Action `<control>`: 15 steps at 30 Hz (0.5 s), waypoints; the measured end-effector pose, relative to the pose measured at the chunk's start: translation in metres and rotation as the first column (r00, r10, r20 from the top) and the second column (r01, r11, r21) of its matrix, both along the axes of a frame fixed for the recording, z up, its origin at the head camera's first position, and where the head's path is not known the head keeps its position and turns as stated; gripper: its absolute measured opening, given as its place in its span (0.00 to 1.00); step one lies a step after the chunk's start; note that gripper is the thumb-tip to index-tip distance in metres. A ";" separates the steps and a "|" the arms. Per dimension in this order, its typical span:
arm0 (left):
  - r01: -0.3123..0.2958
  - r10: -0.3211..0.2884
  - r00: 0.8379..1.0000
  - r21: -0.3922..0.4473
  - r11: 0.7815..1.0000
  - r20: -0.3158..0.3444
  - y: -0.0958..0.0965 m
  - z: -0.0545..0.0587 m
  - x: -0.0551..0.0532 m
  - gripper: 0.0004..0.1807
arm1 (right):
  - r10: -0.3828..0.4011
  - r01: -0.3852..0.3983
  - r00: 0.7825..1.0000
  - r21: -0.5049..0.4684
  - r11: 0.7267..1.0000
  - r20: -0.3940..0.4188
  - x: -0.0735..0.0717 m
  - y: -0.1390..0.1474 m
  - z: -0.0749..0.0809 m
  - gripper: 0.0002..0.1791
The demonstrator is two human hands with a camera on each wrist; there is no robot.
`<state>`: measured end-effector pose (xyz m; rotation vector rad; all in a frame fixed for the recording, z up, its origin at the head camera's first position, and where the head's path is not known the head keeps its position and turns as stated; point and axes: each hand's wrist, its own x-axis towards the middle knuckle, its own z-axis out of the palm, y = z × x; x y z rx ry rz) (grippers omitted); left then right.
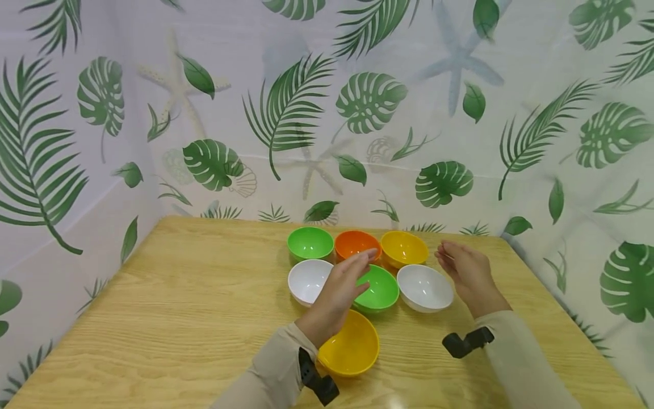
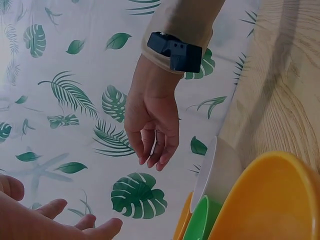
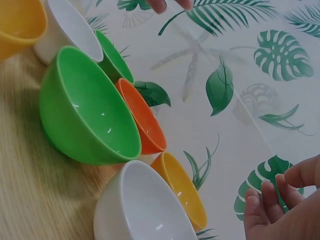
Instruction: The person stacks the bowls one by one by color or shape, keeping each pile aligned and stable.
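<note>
My left hand [image 1: 334, 298] hovers over the bowls with its fingers extended and thumb apart, holding nothing. It partly covers the left white bowl [image 1: 306, 279], the middle green bowl [image 1: 382, 288] and the front yellow bowl [image 1: 357, 346] in the head view. To the right, my right hand [image 1: 471, 278] is raised beside the right white bowl [image 1: 425, 288], its fingers loosely bent and nothing in them. Behind stands a row: a green bowl [image 1: 310, 243], an orange bowl [image 1: 353, 244] and a yellow bowl [image 1: 405, 249]. All the bowls sit upright.
The bowls stand close together on a wooden table [image 1: 204, 295], toward its back and right. A leaf-patterned cloth [image 1: 306, 113] hangs behind the table and along its sides. Each wrist wears a black camera [image 1: 467, 342] on a strap.
</note>
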<state>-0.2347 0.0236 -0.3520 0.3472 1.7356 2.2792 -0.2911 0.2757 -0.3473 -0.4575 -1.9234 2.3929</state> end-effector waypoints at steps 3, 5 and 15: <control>0.011 -0.011 1.000 0.010 1.000 0.009 -0.001 0.000 0.000 0.25 | -0.035 0.035 0.999 0.011 0.999 0.033 -0.010 -0.001 0.001 0.05; 0.016 -0.016 1.000 0.021 1.000 0.012 0.000 0.000 0.000 0.25 | -0.076 0.077 0.995 -0.010 0.997 0.066 -0.017 -0.003 0.002 0.03; 0.025 -0.029 0.998 0.078 0.997 0.048 0.008 -0.003 0.003 0.27 | -0.217 0.206 0.958 0.076 0.976 0.188 -0.049 -0.008 -0.006 0.15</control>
